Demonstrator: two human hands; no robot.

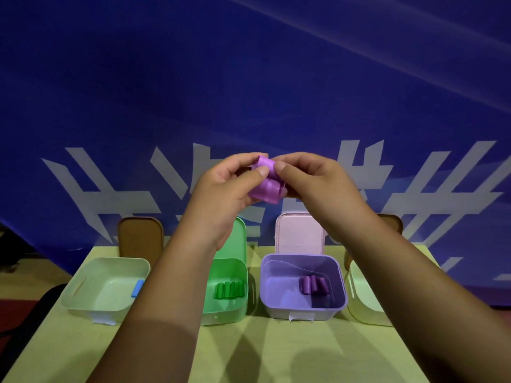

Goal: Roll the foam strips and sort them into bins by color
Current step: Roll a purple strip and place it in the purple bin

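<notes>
Holding a purple foam strip (266,186) up in the air above the row of bins, both hands are right in the middle of the view, almost touching; the left hand (229,189) has its thumb pressed on the upper part of the strip and its fingers curled round behind it; the right hand (315,183) pinches the strip from the other side, thumb tip at the top edge, fingers tucked behind; so both hands are clamped on the foam, which is bunched into loose curls between them, not a tidy roll.

Down on the yellow-green table (276,352), four bins stand side by side; the purple bin (276,280) sits just right of centre with a small cluster of purple rolls (312,284) lying toward its right side; the green bin (232,313) is just to its left, partly hidden by the left forearm, with green rolls (229,290) lined up next to each other; the pale green bin (105,294) at far left holds one blue roll (137,288) near its right wall; a pale yellow bin (359,305) at far right is mostly covered by the right forearm, contents not visible.

Lids stand upright behind the bins; a brown lid (140,236), a green lid (236,239), a pink lid (300,233); behind it all hangs a blue banner (249,78) with white marks.
</notes>
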